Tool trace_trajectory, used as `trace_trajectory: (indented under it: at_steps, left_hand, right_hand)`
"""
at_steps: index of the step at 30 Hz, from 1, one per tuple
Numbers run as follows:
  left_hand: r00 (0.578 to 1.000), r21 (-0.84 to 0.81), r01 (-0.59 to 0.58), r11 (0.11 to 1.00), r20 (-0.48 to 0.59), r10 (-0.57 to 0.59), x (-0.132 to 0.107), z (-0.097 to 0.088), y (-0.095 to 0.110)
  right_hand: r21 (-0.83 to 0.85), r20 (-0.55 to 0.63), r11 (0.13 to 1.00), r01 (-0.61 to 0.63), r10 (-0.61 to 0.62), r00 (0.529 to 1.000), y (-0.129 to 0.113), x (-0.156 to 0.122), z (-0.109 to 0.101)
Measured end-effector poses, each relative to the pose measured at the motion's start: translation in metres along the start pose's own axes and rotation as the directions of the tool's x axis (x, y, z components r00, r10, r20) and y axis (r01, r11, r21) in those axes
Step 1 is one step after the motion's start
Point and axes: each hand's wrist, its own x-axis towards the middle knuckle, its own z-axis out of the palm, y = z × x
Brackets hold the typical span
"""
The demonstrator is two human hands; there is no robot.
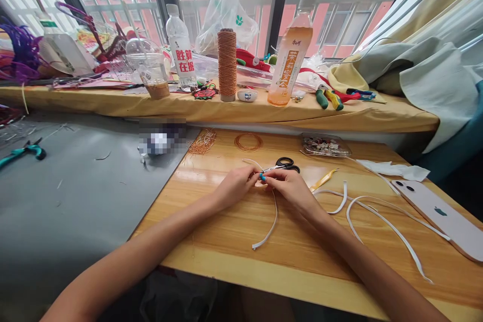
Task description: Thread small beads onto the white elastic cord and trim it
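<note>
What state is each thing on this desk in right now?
white strip: pinched between both hands, free end on table.
left hand: pinching strip.
right hand: pinching strip.
scissors: lying on table.
phone: face down.
orange bottle: upright, capped.
water bottle: upright, capped.
thread spool: upright.

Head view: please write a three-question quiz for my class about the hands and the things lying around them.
1. True or false: the scissors lie on the far side of the hands.
2. Fill in: the phone lies face ___.
3. What do the left hand and right hand pinch between them? A scissors, B white strip, C phone.
Key: 1 true; 2 down; 3 B.
</note>
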Motion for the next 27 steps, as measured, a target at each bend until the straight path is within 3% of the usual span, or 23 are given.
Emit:
trace_trajectory:
  at_steps: [6,13,20,27]
  left_hand:
    - [0.996,-0.128,0.083,0.988,0.023,-0.081,0.003,-0.002,0.002]
    - [0.994,-0.248,0.105,0.963,0.061,-0.093,0.004,0.001,-0.003]
    - [0.995,-0.26,0.098,0.961,0.055,-0.087,0.006,0.004,-0.01]
    - [0.989,-0.361,0.147,0.921,0.08,-0.126,0.004,0.003,-0.01]
  right_hand:
    - [-0.086,-0.003,0.996,-0.004,0.004,1.0,-0.009,-0.004,0.003]
    - [-0.292,-0.01,0.95,0.112,-0.12,0.993,-0.015,-0.008,0.008]
    - [-0.004,-0.048,0.999,-0.051,0.051,0.998,-0.007,-0.003,0.013]
    - [0.07,-0.077,0.997,-0.018,0.024,0.997,-0.001,0.0,0.013]
